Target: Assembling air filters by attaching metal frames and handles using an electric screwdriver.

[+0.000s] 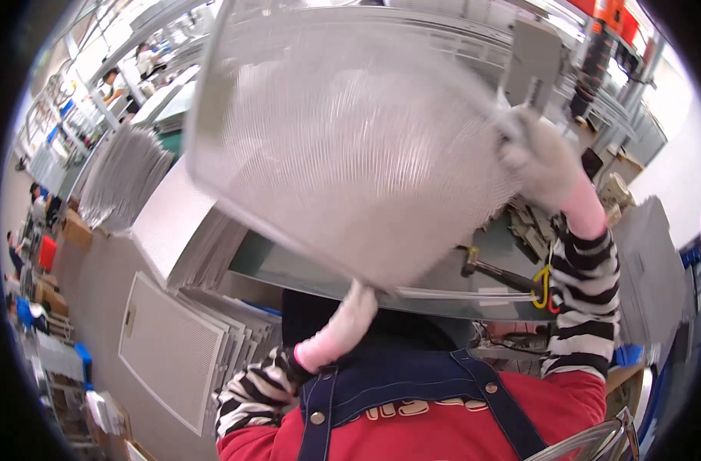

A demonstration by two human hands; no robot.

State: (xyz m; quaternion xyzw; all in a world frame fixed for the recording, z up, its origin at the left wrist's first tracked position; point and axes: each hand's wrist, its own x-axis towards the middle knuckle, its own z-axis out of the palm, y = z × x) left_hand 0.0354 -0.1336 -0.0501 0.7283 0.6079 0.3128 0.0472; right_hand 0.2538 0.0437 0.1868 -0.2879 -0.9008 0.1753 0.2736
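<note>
A large framed mesh panel point(358, 154), silvery and blurred by motion, is held up at a tilt over the workbench. In a white glove, my left hand point(352, 316) is closed on its lower edge. My right hand point(541, 161), also gloved and smeared by motion, grips the panel's right edge. Beneath the panel, on the green bench top point(435, 300), lies a hammer point(500, 275) beside yellow-handled scissors point(545, 286). Several small grey metal pieces point(531, 230) are heaped below my right hand. The panel hides much of the bench.
At the left stand a stack of perforated sheets point(178, 219) and another stack point(124, 177) farther back. Framed panels point(170, 346) lean together on the floor. A black-and-orange tool point(595, 65) hangs at the upper right. Grey boards point(646, 269) stand at my right. Other people sit far left.
</note>
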